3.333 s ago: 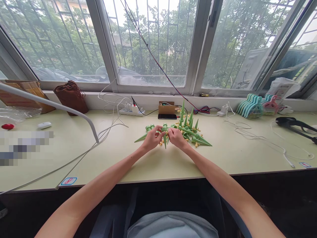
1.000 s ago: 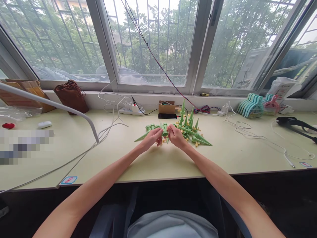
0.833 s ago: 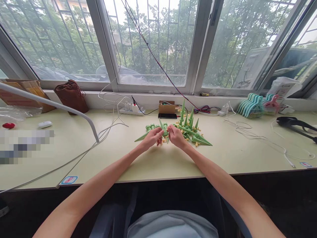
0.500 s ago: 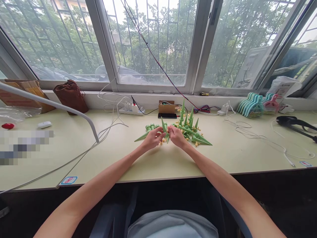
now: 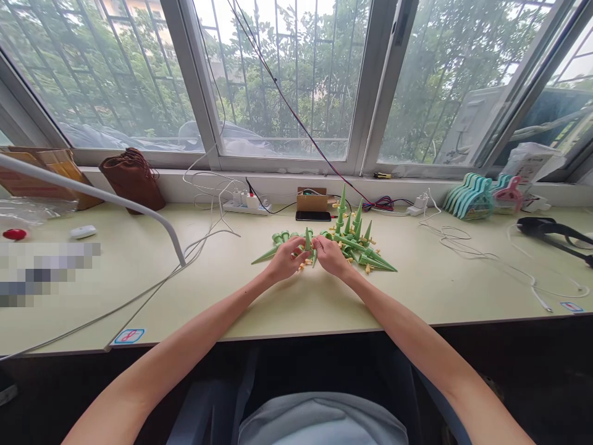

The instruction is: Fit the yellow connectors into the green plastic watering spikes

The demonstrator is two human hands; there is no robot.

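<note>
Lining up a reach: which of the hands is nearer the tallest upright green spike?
Right. The right hand sits just front-left of that spike; the left hand is farther left.

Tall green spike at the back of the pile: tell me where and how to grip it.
Pinch the tall green spike around its cone, below the narrow tip, coming from above. It stands upright with its point exposed, while neighbouring spikes crowd its base; the taper may slip.

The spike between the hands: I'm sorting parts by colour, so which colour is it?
The spike is green; it shows best in the head view.
</note>
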